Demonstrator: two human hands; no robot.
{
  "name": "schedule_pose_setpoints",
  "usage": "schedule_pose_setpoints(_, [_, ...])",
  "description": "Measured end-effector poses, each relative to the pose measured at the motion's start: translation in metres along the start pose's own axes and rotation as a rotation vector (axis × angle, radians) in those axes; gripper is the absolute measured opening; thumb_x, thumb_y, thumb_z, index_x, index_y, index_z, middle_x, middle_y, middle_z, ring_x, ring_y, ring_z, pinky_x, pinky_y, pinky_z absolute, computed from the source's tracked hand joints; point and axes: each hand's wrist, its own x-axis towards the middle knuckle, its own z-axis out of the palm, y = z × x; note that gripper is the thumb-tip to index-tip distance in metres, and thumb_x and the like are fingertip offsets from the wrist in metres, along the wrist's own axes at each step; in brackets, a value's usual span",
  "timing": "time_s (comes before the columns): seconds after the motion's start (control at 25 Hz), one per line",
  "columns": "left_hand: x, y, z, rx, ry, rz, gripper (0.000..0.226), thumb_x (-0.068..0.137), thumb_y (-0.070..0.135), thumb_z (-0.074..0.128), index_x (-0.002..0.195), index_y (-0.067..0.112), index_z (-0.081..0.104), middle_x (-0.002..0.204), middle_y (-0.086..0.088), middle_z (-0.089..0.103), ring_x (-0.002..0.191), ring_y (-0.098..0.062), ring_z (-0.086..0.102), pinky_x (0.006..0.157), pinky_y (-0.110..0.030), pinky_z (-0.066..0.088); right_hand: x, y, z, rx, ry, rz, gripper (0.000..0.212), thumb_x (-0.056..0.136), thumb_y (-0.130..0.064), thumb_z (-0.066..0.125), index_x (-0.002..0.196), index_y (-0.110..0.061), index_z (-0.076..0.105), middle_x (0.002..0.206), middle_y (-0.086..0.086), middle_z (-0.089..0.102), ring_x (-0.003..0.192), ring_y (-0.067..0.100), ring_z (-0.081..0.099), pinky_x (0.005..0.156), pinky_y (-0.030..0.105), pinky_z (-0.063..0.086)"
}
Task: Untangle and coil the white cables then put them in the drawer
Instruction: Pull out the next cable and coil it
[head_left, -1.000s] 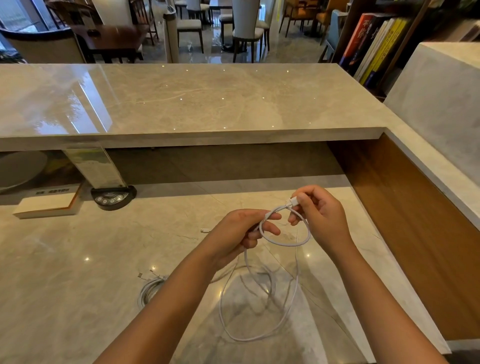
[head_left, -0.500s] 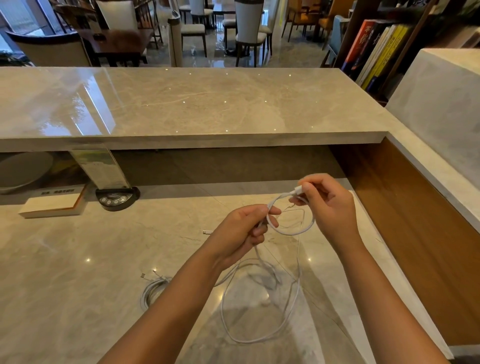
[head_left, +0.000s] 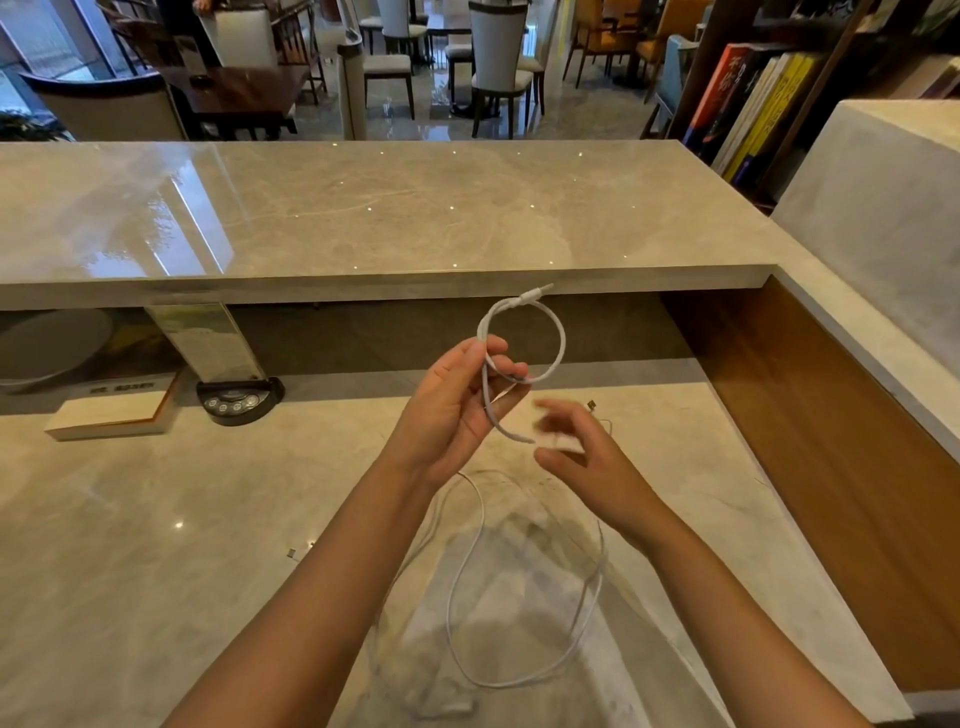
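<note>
Left hand (head_left: 447, 410) around white cable (head_left: 558, 338) loop

Shiny beige marble desk (head_left: 156, 597) with loose white cable (head_left: 519, 680) slack lying on it, plus a black button gadget (head_left: 236, 402) and a flat book (head_left: 111, 413) at the back.

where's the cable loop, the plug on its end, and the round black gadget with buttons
cable loop (head_left: 562, 340), head view, right arc of the raised loop
plug (head_left: 531, 296), head view, white end piece atop the loop
round black gadget (head_left: 236, 402), head view, its button face
</note>
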Motion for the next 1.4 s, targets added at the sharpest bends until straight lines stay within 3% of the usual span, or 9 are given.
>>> schedule_pose_setpoints(0.08, [-0.001,-0.003,0.000,0.010,-0.023,-0.011,0.024,0.096,0.014,0.036,0.090,0.007,0.058,0.063,-0.002,0.064,0.066,-0.012,0.066,0.075,-0.027,0.058,0.006,-0.006,0.008,-0.106,-0.021,-0.056,0.039,0.090,-0.026,0.058,0.126,-0.035,0.047,0.127,-0.020,0.051,0.119,-0.010,0.044,0.098,0.010,0.037])
schedule_pose_setpoints(0.12, [-0.002,-0.004,0.001,0.016,-0.030,-0.005,0.023,0.095,0.015,0.037,0.089,0.007,0.058,0.062,-0.001,0.063,0.066,-0.012,0.066,0.077,-0.027,0.057,0.009,-0.009,0.012,-0.124,-0.079,-0.060,0.029,0.091,-0.023,0.057,0.119,-0.029,0.055,0.119,-0.015,0.058,0.111,-0.008,0.051,0.095,0.011,0.040])
schedule_pose_setpoints(0.2, [-0.002,-0.003,0.000,-0.006,-0.015,0.032,0.023,0.095,0.014,0.036,0.088,0.007,0.057,0.059,0.000,0.062,0.063,-0.011,0.064,0.076,-0.026,0.057,0.009,-0.017,0.012,-0.052,-0.163,-0.028,0.013,0.092,-0.012,0.053,0.089,-0.015,0.065,0.077,-0.005,0.065,0.074,0.003,0.061,0.076,0.016,0.047])
schedule_pose_setpoints(0.28, [-0.002,0.004,-0.005,-0.034,0.020,0.100,0.025,0.096,0.013,0.035,0.087,0.007,0.057,0.056,0.002,0.058,0.058,-0.009,0.061,0.071,-0.025,0.056,0.007,-0.016,-0.002,0.042,-0.204,0.035,0.023,0.093,-0.007,0.049,0.074,-0.011,0.063,0.055,-0.002,0.050,0.052,0.010,0.050,0.062,0.021,0.047])
schedule_pose_setpoints(0.56, [-0.012,0.021,-0.033,0.009,0.198,0.171,0.024,0.095,0.015,0.040,0.083,0.010,0.060,0.057,0.004,0.058,0.054,-0.005,0.056,0.057,-0.018,0.052,0.014,-0.011,-0.072,-0.073,-0.233,0.255,0.029,0.092,-0.009,0.052,0.065,-0.013,0.063,0.058,0.001,0.051,0.057,0.014,0.053,0.063,0.022,0.052])
schedule_pose_setpoints(0.68, [-0.014,0.027,-0.036,-0.170,0.234,0.224,0.022,0.094,0.014,0.042,0.080,0.010,0.059,0.057,0.003,0.061,0.053,-0.004,0.060,0.066,-0.023,0.057,0.019,-0.010,-0.084,0.052,-0.307,0.322,0.028,0.092,-0.008,0.048,0.067,-0.009,0.059,0.053,0.000,0.048,0.051,0.014,0.051,0.058,0.025,0.050])
schedule_pose_setpoints(0.8, [-0.015,0.029,-0.039,-0.040,0.220,0.240,0.028,0.097,0.014,0.038,0.080,0.012,0.060,0.054,0.006,0.057,0.047,-0.002,0.052,0.060,-0.019,0.053,0.026,-0.009,-0.082,0.085,-0.281,0.402,0.028,0.095,-0.015,0.046,0.069,-0.008,0.055,0.047,-0.003,0.041,0.037,0.008,0.037,0.043,0.019,0.038])
schedule_pose_setpoints(1.16, [-0.030,-0.012,-0.039,0.332,0.201,-0.032,0.023,0.094,0.008,0.044,0.080,0.007,0.062,0.059,0.002,0.060,0.046,-0.004,0.051,0.057,-0.019,0.052,0.065,-0.062,-0.042,-0.110,0.220,0.328,0.020,0.093,-0.016,0.052,0.083,-0.001,0.063,0.052,0.001,0.041,0.037,0.010,0.035,0.040,0.022,0.034])
schedule_pose_setpoints(1.4, [-0.027,-0.020,-0.043,0.293,0.313,-0.043,0.019,0.093,0.008,0.047,0.084,0.005,0.063,0.065,-0.001,0.068,0.053,-0.006,0.059,0.060,-0.019,0.054,0.051,-0.093,0.015,-0.041,0.021,0.226,0.025,0.097,-0.019,0.038,0.102,-0.013,0.062,0.057,-0.001,0.044,0.045,0.012,0.037,0.046,0.025,0.034])
